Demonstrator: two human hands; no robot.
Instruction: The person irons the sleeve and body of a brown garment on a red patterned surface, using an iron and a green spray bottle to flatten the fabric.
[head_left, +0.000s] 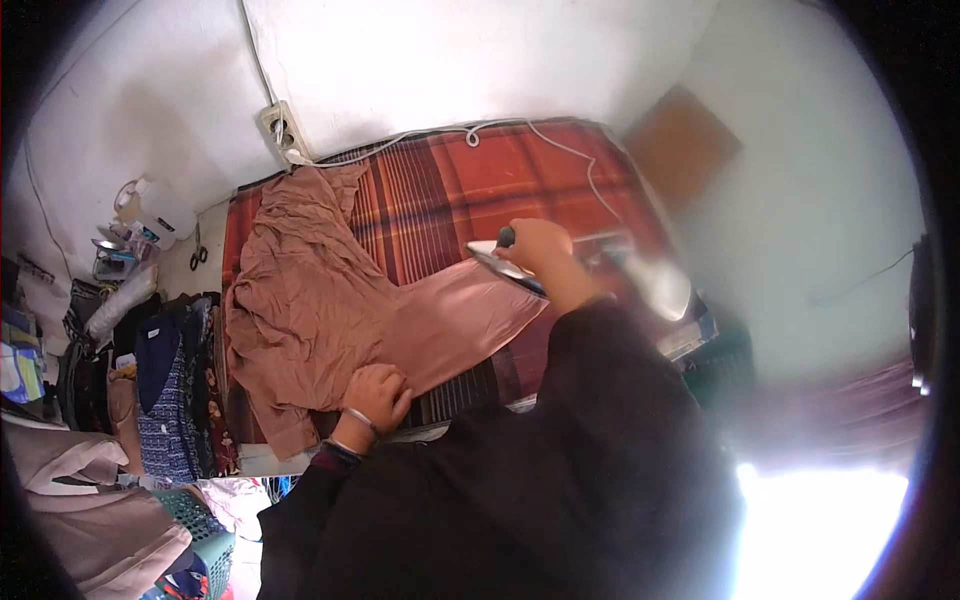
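A dusty-pink garment (307, 285) lies spread over a red plaid cloth (495, 180). Its body is wrinkled, while a flatter panel, perhaps a sleeve (457, 322), extends right. My right hand (540, 247) is closed around the dark handle of a clothes iron (487, 256), which is over the panel's upper right part; whether its soleplate touches the fabric I cannot tell. My left hand (377, 397) rests on the garment's near edge with curled fingers. Whether they pinch the fabric is hidden. Right of the iron lies a blurred white spray bottle (656, 285).
The iron's white cord (555, 142) crosses the plaid cloth to a socket strip (283, 131) by the wall. Folded clothes (161, 390) stand in a row at left, near scissors (199, 251) and a plastic jug (166, 210). Below is a green basket (217, 551).
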